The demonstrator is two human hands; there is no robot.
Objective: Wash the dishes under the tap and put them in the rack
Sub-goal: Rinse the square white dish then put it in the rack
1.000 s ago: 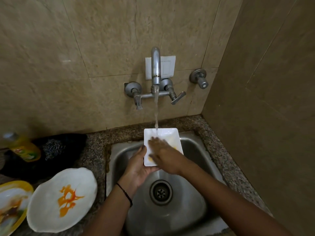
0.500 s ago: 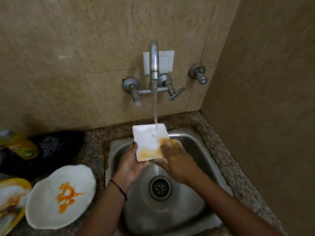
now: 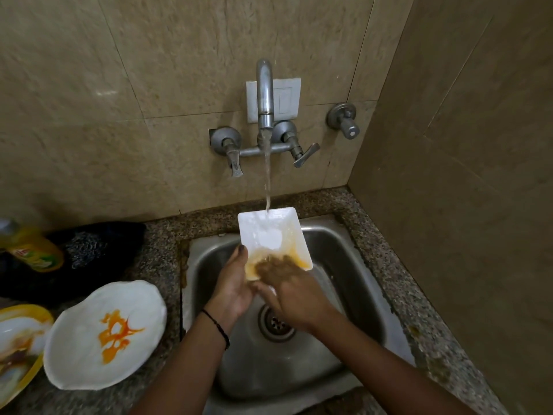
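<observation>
Left hand (image 3: 232,284) grips square dish (image 3: 270,235) tilted under tap (image 3: 264,94) so sauce drains; right hand (image 3: 288,284), flat and holding nothing, rubs residue.

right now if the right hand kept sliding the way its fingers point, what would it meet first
The right hand already rubs the square dish; straight on, it would probably meet the water stream.

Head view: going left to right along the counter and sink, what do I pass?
Yellow-rimmed plate → soap bottle → white plate with orange stains → left hand → square white dish under the tap → right hand.
</observation>
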